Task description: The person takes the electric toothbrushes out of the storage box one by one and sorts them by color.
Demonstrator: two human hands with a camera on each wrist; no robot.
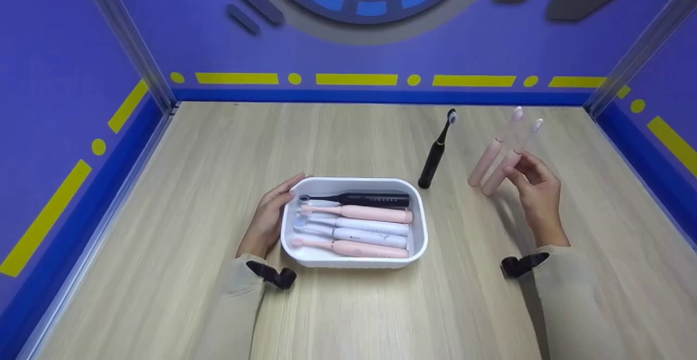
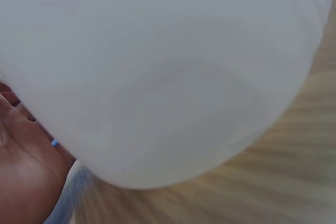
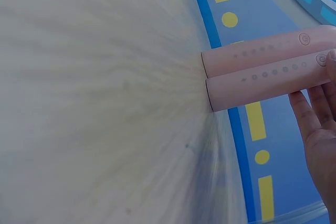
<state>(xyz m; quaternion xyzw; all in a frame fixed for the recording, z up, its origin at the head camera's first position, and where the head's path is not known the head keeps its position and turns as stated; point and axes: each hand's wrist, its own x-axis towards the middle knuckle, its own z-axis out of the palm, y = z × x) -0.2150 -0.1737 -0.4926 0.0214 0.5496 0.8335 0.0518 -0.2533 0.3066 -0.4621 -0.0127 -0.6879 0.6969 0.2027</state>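
My left hand (image 1: 266, 221) holds the left side of a white plastic bin (image 1: 354, 263), its fingers along the outer wall by the back corner. In the left wrist view the bin's wall (image 2: 168, 103) fills most of the picture beside my palm (image 2: 29, 166). Several electric toothbrushes lie side by side in the bin: a black one (image 1: 375, 200), pink ones (image 1: 375, 214) and white ones (image 1: 370, 236). At the right, my right hand (image 1: 540, 199) pinches the handle of an upright pink electric toothbrush (image 1: 498, 177). Close beside it stands a second pink electric toothbrush (image 1: 483, 165).
A black electric toothbrush (image 1: 433, 164) stands upright between the bin and the pink pair. Everything is on a light wooden table (image 1: 326, 136). Blue panels with yellow marks (image 1: 356, 79) enclose its back and sides.
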